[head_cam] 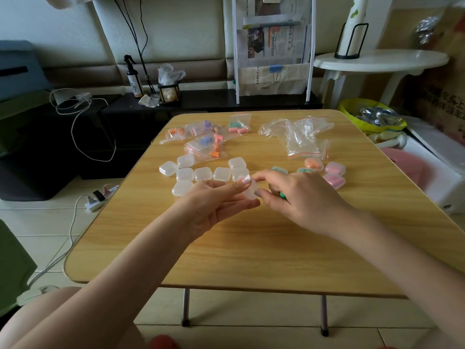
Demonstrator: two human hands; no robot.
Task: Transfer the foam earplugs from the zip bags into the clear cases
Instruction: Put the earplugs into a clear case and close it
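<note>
Clear case [247,188] pinched by left hand [216,205] and right hand [299,197], green earplug [282,195] under right fingers

Single head-worn view, wide angle, pitched forward and down.
Looks from above the near edge of the wooden table [251,248], close over both forearms (edges bowed by the lens), facing the far wall; no second view to overlap.
</note>
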